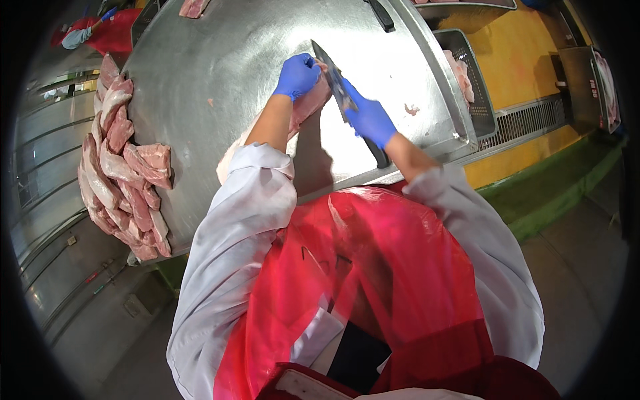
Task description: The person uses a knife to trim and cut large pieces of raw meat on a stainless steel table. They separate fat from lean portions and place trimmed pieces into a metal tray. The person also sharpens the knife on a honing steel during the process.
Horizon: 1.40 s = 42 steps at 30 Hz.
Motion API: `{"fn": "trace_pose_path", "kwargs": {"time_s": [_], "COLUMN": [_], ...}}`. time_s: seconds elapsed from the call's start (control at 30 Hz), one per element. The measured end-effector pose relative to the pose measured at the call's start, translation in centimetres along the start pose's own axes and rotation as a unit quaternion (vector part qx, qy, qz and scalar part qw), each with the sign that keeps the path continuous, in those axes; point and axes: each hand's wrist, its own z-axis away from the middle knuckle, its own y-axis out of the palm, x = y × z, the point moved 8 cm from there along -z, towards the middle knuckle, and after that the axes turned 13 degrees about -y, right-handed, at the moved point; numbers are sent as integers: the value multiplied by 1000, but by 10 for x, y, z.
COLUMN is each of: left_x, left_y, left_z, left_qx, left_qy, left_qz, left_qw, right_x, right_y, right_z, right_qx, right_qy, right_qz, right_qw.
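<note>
My left hand (297, 77), in a blue glove, is closed on the far end of a long piece of pale pink meat (310, 107). The meat lies on the metal table (220, 60) and runs back under my left forearm, which hides part of it. My right hand (371, 121), also blue-gloved, grips a knife (330, 70). Its blade points away from me and lies along the right side of the meat's end, close to my left fingers. A black handle (381, 156) shows below my right hand; whether it belongs to this knife I cannot tell.
Many meat strips (123, 167) are piled along the table's left edge. Another black handle (381, 15) lies at the far side. Small scraps (412, 109) sit to the right. Beyond the raised rim stands a grey perforated crate (485, 110) with meat. A red-clad person (117, 33) is at far left.
</note>
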Motion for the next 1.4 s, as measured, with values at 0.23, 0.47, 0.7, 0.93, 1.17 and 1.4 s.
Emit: {"fn": "trace_pose_path", "kwargs": {"time_s": [0.23,0.47,0.7,0.93,1.17,1.4], "left_x": [-1,-11,23,-53,12,10], "left_y": [-9,-6,-107,1,-38,-32], "left_z": [0,-3,-26,20,-11,4], "left_qx": [-14,-15,-243,-97,-18,-63], "left_qy": [-6,61,18,-49,-147,-130], "left_qz": [-107,-95,25,-346,-106,57], "left_qw": [994,993,969,932,983,988], "right_x": [8,5,-8,-51,-26,11], "right_y": [16,27,30,-48,-25,6], "right_z": [-11,-43,67,43,11,-90], "right_qx": [-69,-78,-95,-269,-254,-140], "right_qy": [10,-7,40,-14,-44,-90], "right_qz": [-143,-270,-206,-196,-145,-109], "right_qw": [987,960,973,943,955,980]}}
